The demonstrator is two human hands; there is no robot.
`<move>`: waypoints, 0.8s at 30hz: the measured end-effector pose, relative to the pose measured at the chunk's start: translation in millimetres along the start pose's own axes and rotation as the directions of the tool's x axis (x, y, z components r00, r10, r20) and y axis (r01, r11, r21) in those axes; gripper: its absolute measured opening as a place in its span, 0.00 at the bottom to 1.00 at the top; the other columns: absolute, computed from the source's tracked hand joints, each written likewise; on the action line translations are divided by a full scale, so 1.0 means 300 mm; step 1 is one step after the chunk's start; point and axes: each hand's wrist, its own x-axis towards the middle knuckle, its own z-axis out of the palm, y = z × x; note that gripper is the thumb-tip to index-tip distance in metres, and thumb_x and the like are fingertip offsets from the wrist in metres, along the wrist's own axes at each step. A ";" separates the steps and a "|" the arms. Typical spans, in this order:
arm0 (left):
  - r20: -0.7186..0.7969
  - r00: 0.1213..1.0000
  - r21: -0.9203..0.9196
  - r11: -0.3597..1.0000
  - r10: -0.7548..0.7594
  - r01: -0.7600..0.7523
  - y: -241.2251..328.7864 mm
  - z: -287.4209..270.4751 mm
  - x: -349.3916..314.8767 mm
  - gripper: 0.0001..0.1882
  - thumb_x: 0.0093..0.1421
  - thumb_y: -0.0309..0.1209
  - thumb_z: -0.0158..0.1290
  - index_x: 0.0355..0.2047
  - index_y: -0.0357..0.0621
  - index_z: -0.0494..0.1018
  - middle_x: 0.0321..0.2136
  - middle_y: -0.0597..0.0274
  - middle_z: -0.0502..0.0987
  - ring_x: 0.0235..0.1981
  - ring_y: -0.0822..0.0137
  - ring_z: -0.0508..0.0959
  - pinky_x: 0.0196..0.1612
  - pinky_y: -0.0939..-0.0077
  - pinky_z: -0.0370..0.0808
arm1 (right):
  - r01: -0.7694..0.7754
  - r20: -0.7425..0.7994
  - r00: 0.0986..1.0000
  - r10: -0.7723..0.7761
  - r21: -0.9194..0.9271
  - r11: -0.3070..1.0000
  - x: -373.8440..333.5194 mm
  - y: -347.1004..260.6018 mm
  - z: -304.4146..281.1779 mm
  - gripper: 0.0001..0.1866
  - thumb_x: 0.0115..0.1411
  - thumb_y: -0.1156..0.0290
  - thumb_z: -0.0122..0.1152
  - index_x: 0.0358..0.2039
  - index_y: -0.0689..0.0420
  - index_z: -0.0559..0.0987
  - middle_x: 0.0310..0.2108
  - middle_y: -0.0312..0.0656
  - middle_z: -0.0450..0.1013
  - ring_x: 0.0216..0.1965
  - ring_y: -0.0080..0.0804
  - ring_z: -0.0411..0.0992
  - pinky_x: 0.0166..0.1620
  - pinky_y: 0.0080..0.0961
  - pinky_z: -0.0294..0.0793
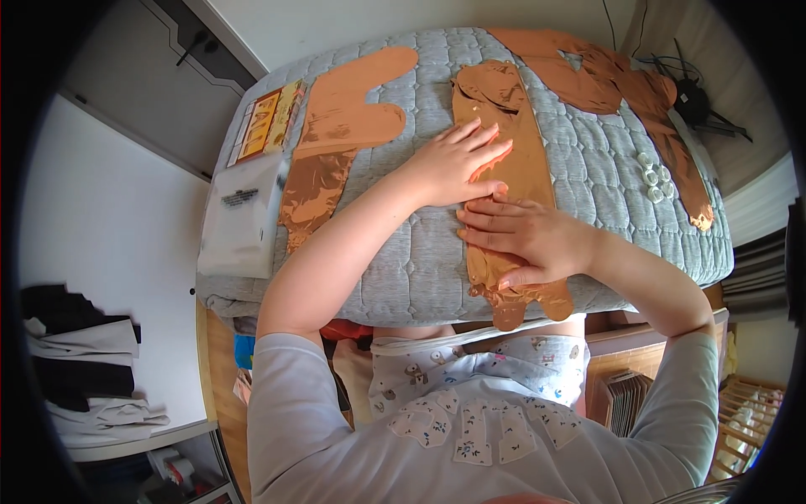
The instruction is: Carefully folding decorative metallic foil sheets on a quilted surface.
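Note:
A flat, deflated copper-coloured foil balloon (522, 160) lies lengthwise on the quilted grey mattress, folded over along its length. My left hand (457, 164) rests palm down on its middle, fingers spread. Just nearer to me, my right hand (533, 239) presses flat on the same foil with its fingers stretched out. The tips of the two hands almost meet at the left fold. Lobes of the balloon stick out at the near end, by the mattress edge. Another flat foil balloon (340, 126) is spread out on the left, and a crumpled one (588, 80) stretches along the far right.
At the mattress's left edge are a printed packet (267, 122) and a clear plastic bag (241, 218). Several small white round pieces (654, 178) lie at the right. Beyond them stands a black device with antennas (693, 102). Folded clothes (84, 357) sit at far left.

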 end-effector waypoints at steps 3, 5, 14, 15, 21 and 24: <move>0.046 0.999 -0.056 0.998 -0.014 0.017 -0.002 -0.027 0.009 0.37 0.69 0.61 0.47 0.73 0.59 0.61 0.73 0.51 0.59 0.75 0.46 0.54 0.75 0.53 0.55 | 0.019 -0.007 1.000 -0.019 0.009 1.000 0.004 0.001 -0.010 0.45 0.66 0.36 0.52 0.71 0.61 0.65 0.74 0.54 0.56 0.75 0.53 0.52 0.75 0.51 0.48; 0.086 0.996 -0.089 0.996 -0.021 0.029 0.001 -0.049 0.018 0.35 0.70 0.56 0.48 0.73 0.57 0.61 0.71 0.51 0.62 0.74 0.48 0.58 0.73 0.55 0.59 | 0.019 -0.018 1.000 -0.018 0.006 1.000 -0.001 0.002 -0.006 0.45 0.66 0.36 0.52 0.71 0.61 0.65 0.74 0.53 0.55 0.75 0.53 0.52 0.75 0.51 0.48; -0.181 0.975 -0.235 0.969 -0.127 0.082 -0.164 -0.112 0.053 0.28 0.66 0.35 0.60 0.64 0.45 0.67 0.63 0.52 0.71 0.63 0.52 0.72 0.62 0.59 0.72 | 0.013 -0.041 0.999 -0.013 0.003 1.000 -0.006 -0.007 0.001 0.44 0.68 0.35 0.47 0.72 0.58 0.64 0.75 0.50 0.55 0.75 0.49 0.53 0.76 0.50 0.49; -0.087 0.980 -0.199 0.967 -0.178 0.158 -0.164 -0.130 0.054 0.27 0.66 0.37 0.61 0.62 0.45 0.69 0.62 0.52 0.73 0.63 0.51 0.72 0.62 0.59 0.72 | 0.009 -0.038 0.999 -0.008 0.030 1.000 -0.011 -0.003 0.004 0.45 0.68 0.35 0.49 0.72 0.58 0.63 0.75 0.50 0.55 0.76 0.49 0.52 0.75 0.51 0.48; -0.046 0.988 -0.132 0.981 -0.148 0.141 -0.203 -0.131 0.023 0.34 0.62 0.48 0.63 0.64 0.46 0.68 0.58 0.55 0.77 0.61 0.50 0.74 0.62 0.56 0.71 | 0.022 -0.060 0.998 -0.021 0.029 0.999 -0.013 0.003 0.009 0.45 0.68 0.35 0.50 0.72 0.58 0.63 0.75 0.50 0.55 0.76 0.48 0.52 0.76 0.50 0.47; -0.038 0.991 -0.037 0.991 -0.128 0.127 -0.212 -0.126 0.027 0.37 0.62 0.48 0.63 0.67 0.47 0.65 0.60 0.56 0.76 0.63 0.51 0.73 0.65 0.54 0.69 | 0.016 -0.057 0.998 -0.014 0.031 0.999 -0.014 0.004 0.009 0.45 0.68 0.36 0.50 0.72 0.58 0.63 0.75 0.50 0.55 0.76 0.48 0.52 0.76 0.50 0.47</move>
